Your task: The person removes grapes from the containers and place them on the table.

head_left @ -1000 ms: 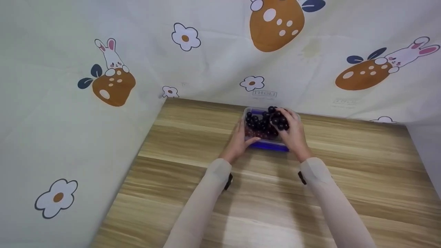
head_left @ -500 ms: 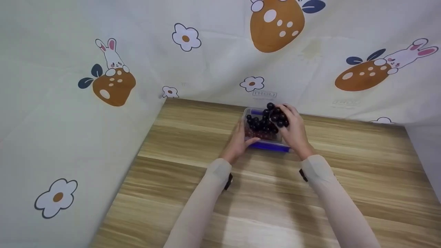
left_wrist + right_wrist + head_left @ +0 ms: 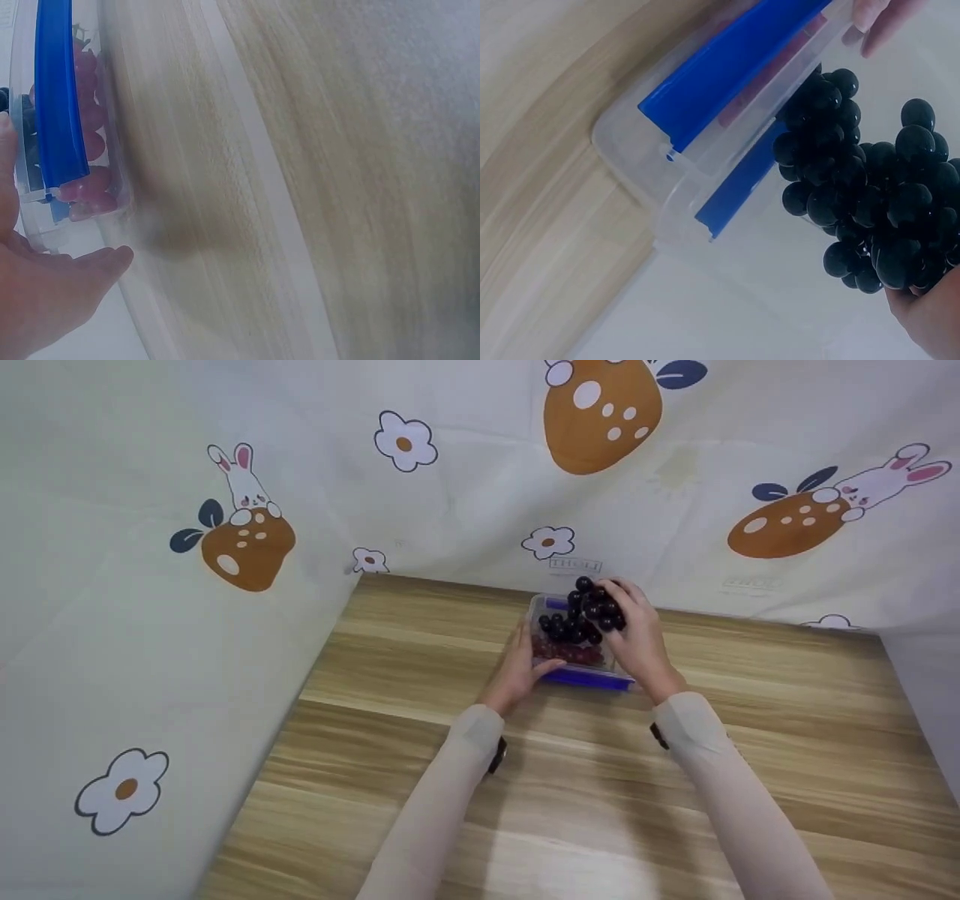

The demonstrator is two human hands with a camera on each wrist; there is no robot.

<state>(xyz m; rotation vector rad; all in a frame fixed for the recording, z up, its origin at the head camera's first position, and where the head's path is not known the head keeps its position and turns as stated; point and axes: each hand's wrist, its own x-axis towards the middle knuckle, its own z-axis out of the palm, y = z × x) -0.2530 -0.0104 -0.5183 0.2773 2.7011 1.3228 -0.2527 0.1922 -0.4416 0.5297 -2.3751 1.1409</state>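
A clear plastic food container [image 3: 621, 666] with blue latches [image 3: 58, 97] stands near the back of the table. My left hand [image 3: 516, 671] holds its left side, fingers along the wall and thumb over the front rim. A bunch of black grapes [image 3: 602, 609] is in my right hand [image 3: 639, 643], fingers and thumb curled round its upper right part. Its tail overlaps the container's inside in the head view. Red grapes [image 3: 571, 654] lie at the container's front and show through the wall in the left wrist view. In the right wrist view the black grapes [image 3: 877, 187] tilt above the rim.
The wood-patterned tabletop [image 3: 375, 780] spreads around the container. A pale printed cloth [image 3: 465, 495] with flowers, rabbits and orange fruit hangs close behind it and down the left side. Dark bands [image 3: 497, 756] show at the sleeve cuffs.
My right hand has lifted the black grapes slightly up and toward the back, showing more of the red grapes in the container. The left hand has stayed in place.
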